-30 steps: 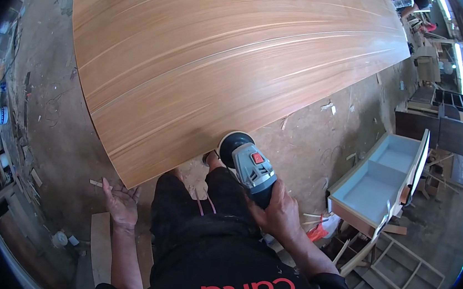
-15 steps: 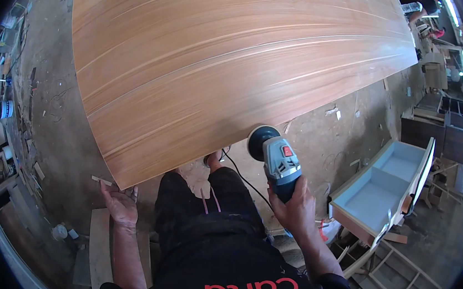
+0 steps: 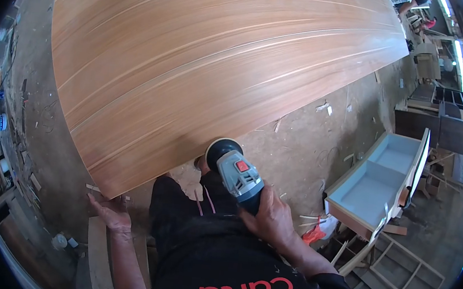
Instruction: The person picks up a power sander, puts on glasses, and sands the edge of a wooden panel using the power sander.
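A large wood-grain panel (image 3: 216, 70) spreads across the upper view, pale brown with light streaks. My right hand (image 3: 274, 218) is wrapped around the dark handle of a grey power sander (image 3: 241, 176) with a red switch. The sander's round black pad lies at the panel's near edge; whether it is pressed down I cannot tell. At the panel's near left corner, my left hand (image 3: 113, 215) is palm up with fingers apart. Its fingertips reach to or just under that corner, partly hidden.
To the right stands a drawer box (image 3: 375, 180) with pale blue compartments, and below it lies a slatted wooden frame (image 3: 406, 273). A red and white plastic bag (image 3: 318, 231) sits near my right arm. Scraps litter the floor (image 3: 304, 146); cans and boards line the left side.
My right hand and the sander have moved left and slightly down along the panel's near edge. The panel and surroundings appear shifted left as the view turned; my left hand remains by the corner.
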### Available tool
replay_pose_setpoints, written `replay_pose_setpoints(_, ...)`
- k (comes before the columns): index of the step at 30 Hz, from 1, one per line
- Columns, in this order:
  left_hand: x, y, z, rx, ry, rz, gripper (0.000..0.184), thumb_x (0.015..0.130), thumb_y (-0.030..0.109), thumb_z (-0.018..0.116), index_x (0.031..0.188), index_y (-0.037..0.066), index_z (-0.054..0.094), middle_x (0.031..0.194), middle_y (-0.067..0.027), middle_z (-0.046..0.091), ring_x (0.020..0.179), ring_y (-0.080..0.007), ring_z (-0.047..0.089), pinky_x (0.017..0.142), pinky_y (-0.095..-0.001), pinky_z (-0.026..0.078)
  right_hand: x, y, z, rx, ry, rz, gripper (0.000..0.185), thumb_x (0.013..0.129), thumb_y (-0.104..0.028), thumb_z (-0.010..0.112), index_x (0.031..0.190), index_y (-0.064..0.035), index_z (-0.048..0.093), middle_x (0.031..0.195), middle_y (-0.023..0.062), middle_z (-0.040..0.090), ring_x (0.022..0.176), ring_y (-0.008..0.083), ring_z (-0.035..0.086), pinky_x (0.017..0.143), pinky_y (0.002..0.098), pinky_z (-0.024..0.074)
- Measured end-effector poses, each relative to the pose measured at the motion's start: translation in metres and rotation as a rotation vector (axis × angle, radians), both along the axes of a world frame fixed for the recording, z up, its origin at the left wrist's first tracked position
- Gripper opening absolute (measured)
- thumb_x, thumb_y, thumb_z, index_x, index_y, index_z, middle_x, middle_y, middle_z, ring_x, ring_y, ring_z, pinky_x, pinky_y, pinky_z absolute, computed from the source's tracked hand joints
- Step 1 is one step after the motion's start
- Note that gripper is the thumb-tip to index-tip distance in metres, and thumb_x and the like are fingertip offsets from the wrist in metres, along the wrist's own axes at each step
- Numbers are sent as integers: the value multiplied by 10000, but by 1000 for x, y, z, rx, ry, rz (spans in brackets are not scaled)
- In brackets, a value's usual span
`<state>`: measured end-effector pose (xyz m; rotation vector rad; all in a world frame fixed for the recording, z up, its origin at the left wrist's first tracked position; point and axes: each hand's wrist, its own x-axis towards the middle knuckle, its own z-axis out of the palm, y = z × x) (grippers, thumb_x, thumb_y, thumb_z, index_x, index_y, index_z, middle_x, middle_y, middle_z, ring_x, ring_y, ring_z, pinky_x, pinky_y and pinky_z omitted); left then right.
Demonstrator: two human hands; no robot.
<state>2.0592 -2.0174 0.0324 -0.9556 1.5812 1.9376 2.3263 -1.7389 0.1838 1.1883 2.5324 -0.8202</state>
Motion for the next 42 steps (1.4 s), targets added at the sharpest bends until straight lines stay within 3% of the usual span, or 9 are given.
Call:
replay_pose_setpoints(10,-3,12,-8,-133,36,99,775,909,829,506,1075,94,687,950,-80,640,752,-145,573,653,-267,416,30,47,-6,71,-26,-126,642,854,-268,771,1296,83,466,946,248,678,674,400,704,551,445,556)
replay_pose_setpoints(15,-2,19,-5,-207,38,143,826,897,840,511,1164,73,662,1087,-107,612,870,-164,578,724,-282,426,41,68,-11,131,27,-102,620,865,-264,768,1282,83,468,907,245,686,631,408,697,535,457,552)
replay_pose_setpoints(19,-5,18,-5,-210,6,137,859,951,784,469,1477,106,517,1477,-118,479,1316,-274,480,1049,-403,355,49,86,-10,127,31,-126,618,868,-254,770,1280,87,462,898,250,684,635,408,698,539,457,556)
replay_pose_setpoints(24,7,46,10,-294,152,103,854,972,736,520,1528,90,488,1516,-119,478,1342,-269,491,1068,-385,380,61,111,-11,138,49,-131,617,871,-247,772,1272,96,453,863,252,679,630,409,698,539,462,556)
replay_pose_setpoints(35,5,26,-7,-351,147,93,748,997,611,624,1505,73,520,1460,-92,556,1244,-243,584,1011,-349,456,81,150,-11,153,10,-216,554,877,-257,771,1216,60,469,815,243,676,632,416,702,541,473,552)
replay_pose_setpoints(38,4,20,-12,-305,146,59,726,990,633,616,1500,123,539,1474,-73,555,1269,-243,569,1045,-376,445,67,125,-8,90,-77,-163,530,871,-251,786,1173,57,478,820,237,670,642,390,694,556,457,545)
replay_pose_setpoints(42,9,30,-2,-301,153,38,724,991,651,599,1477,117,552,1459,-81,558,1242,-235,573,1020,-376,439,52,88,-6,18,-103,-52,613,882,-282,755,1288,64,455,873,230,667,663,428,695,560,480,558)
